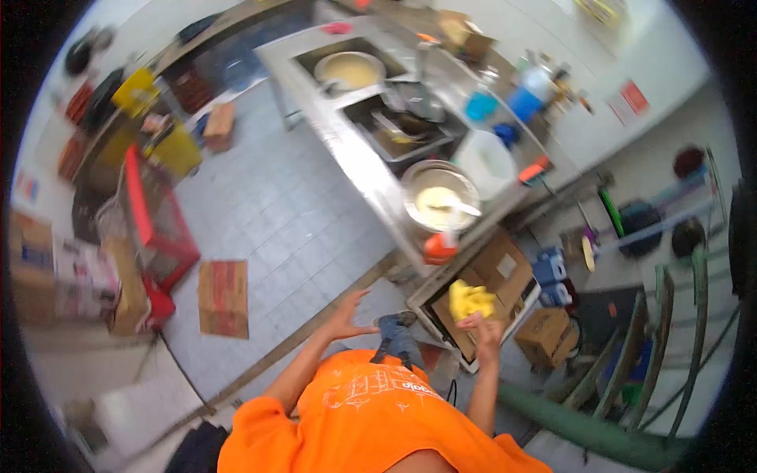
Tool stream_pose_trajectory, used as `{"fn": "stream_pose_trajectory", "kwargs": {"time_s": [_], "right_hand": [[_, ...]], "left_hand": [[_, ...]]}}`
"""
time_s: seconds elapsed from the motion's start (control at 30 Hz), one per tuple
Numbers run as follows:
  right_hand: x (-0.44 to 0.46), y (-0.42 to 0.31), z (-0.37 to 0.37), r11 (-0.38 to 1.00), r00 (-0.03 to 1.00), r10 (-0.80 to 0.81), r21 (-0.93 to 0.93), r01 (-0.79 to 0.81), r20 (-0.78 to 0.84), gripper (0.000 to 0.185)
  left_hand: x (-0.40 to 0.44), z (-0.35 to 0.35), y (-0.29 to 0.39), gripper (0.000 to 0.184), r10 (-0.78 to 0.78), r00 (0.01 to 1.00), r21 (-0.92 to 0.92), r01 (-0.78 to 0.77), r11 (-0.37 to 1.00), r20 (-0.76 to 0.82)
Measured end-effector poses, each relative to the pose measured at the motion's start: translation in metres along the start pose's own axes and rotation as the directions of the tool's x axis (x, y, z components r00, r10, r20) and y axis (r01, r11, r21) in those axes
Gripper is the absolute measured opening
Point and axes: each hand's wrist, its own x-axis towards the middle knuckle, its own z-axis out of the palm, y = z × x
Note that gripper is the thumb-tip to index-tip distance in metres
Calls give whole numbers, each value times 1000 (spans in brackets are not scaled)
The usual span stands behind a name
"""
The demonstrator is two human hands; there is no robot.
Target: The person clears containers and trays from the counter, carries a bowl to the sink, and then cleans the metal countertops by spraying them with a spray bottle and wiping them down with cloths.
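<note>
My right hand (486, 334) is closed on a crumpled yellow bundle (471, 301), held over an open cardboard-lined bin (505, 268) beside the sink counter. Blur hides whether the bundle is a rubber glove or a cloth. My left hand (344, 317) reaches out in front of my orange shirt (378, 402), thumb and fingers apart and nothing between them. Nearest to both hands is the counter's end, where a spray bottle with an orange part (440, 249) stands by a metal bowl (418, 213) holding pale liquid and a white-handled utensil (465, 207).
The steel sink counter (347, 150) runs ahead, with a large pot (351, 71) and stacked trays (402, 142) in its basins. A flattened carton (223, 299) lies on the tiled floor. Green metal rails (599, 426) and a cardboard box (546, 337) stand at right; a red-framed case (154, 221) is at left.
</note>
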Motion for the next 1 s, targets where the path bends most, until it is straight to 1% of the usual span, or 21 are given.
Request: {"fn": "stream_pose_trajectory", "kwargs": {"time_s": [0.03,0.07,0.1,0.17,0.2,0.27,0.3,0.37,0.4,0.43,0.47,0.53,0.57,0.67,0.7,0.73,0.8,0.83,0.93,0.97,1.0], "right_hand": [[-2,10,45,997,990,-16,77,6,139,35],[-12,25,95,989,959,-29,150,-14,281,34],[-22,18,147,975,950,-71,223,1,304,33],[-40,-5,235,942,923,-112,334,-19,368,32],[-35,4,262,946,911,-154,323,24,383,34],[-36,4,318,951,912,-66,302,-66,406,41],[-40,0,348,946,870,31,266,-185,493,43],[-60,3,409,968,790,182,36,-250,586,42],[-68,10,437,959,744,265,-89,-268,613,41],[-77,21,466,953,737,303,-209,-221,604,39],[-91,28,497,947,716,305,-279,-158,628,38],[-104,37,541,921,667,307,-388,-29,679,39],[-115,41,575,914,612,342,-404,-40,713,41],[-155,71,694,947,400,188,-274,169,897,44],[-174,79,741,966,344,146,-208,152,928,37],[-175,82,777,937,209,198,-248,247,958,33],[-204,91,874,858,-45,315,-264,440,948,26],[-228,96,919,829,-94,224,-140,541,970,20],[-355,43,1035,655,-266,280,19,756,923,24],[-388,60,1078,691,-475,-2,344,635,880,24],[-421,68,1108,696,-572,-27,427,578,820,24]], "left_hand": [[2,-10,15,104,227,973,212,-213,954,-44],[-7,-24,14,98,349,935,222,-330,918,-53],[-18,-42,7,91,462,884,243,-434,868,-71],[-54,-82,-26,72,227,974,135,-226,965,7],[-73,-83,-65,56,342,883,139,-313,939,-321],[-140,-138,-43,44,20,880,-31,-40,999,-475],[-168,-160,-53,43,-30,854,-3,34,999,-520],[-225,-194,-75,40,-121,794,32,174,984,-595],[-249,-206,-85,39,-166,754,-14,205,979,-636],[-274,-217,-97,38,-214,708,-61,235,970,-673],[-300,-225,-108,38,-264,662,-111,264,958,-701],[-326,-231,-111,36,-289,567,-134,299,945,-772],[-347,-248,-118,35,-291,514,-137,317,938,-807],[-424,-306,-137,49,-419,385,-246,423,872,-822],[-449,-318,-162,54,-387,314,-226,445,867,-867],[-467,-334,-156,56,-454,274,-322,416,851,-848],[-541,-380,-143,60,-578,211,-497,336,800,-788],[-566,-374,-181,62,-464,60,-392,446,805,-884],[-684,-408,-170,62,-489,-111,-499,290,816,-865],[-724,-415,-177,60,-460,-204,-500,252,829,-864],[-753,-411,-180,59,-423,-292,-490,218,844,-858]]}}
